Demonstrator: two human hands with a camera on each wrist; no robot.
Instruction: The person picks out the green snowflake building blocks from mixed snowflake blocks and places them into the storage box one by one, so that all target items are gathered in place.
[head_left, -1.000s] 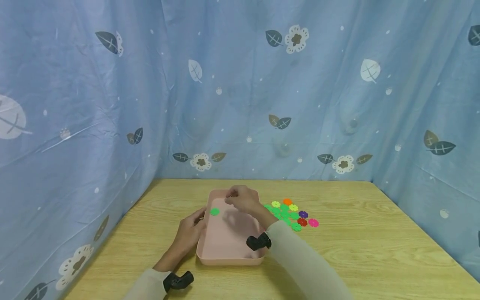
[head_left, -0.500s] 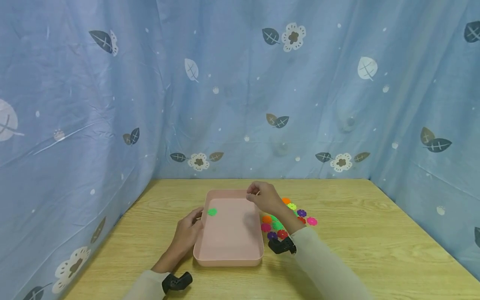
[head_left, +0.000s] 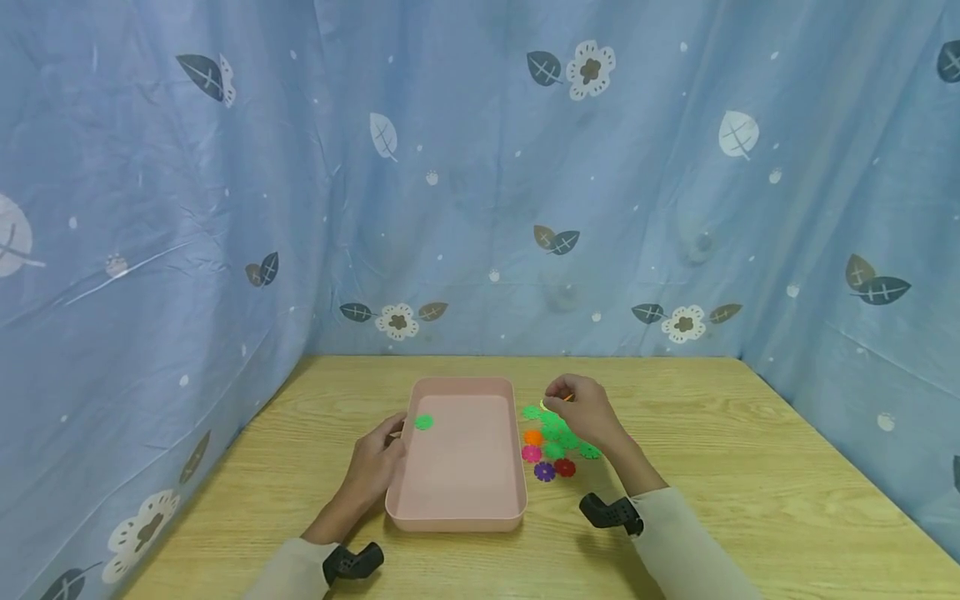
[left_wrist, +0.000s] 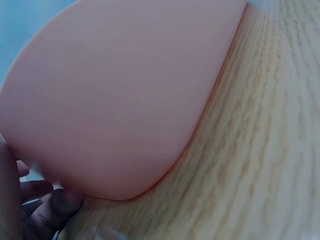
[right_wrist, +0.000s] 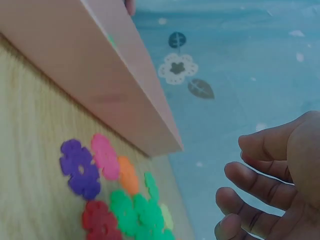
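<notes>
My left hand (head_left: pixel 375 458) rests against the left wall of a shallow pink tray (head_left: pixel 456 527), its bent fingertips touching the outside in the left wrist view. Inside the tray lies one green flower-shaped disc (head_left: pixel 423 422). Above the far part of a pile of similar green discs (head_left: pixel 555 429), my right hand (head_left: pixel 588 410) has its fingers loosely bent, and the right wrist view shows nothing between them. A yellow edge and an orange edge peep out beside the fingertips; the hand hides other discs.
Along the pile's near-left side lie an orange disc (head_left: pixel 532 437), a pink disc (head_left: pixel 531 454), a purple disc (head_left: pixel 544 472) and a red disc (head_left: pixel 565 467). The wooden table (head_left: pixel 720 467) is bordered by a blue patterned curtain (head_left: pixel 480 208) at the back and sides.
My right hand has moved right, from above the tray to the disc pile, leaving the tray's inside in full view. The left hand stays at the tray's left wall.
</notes>
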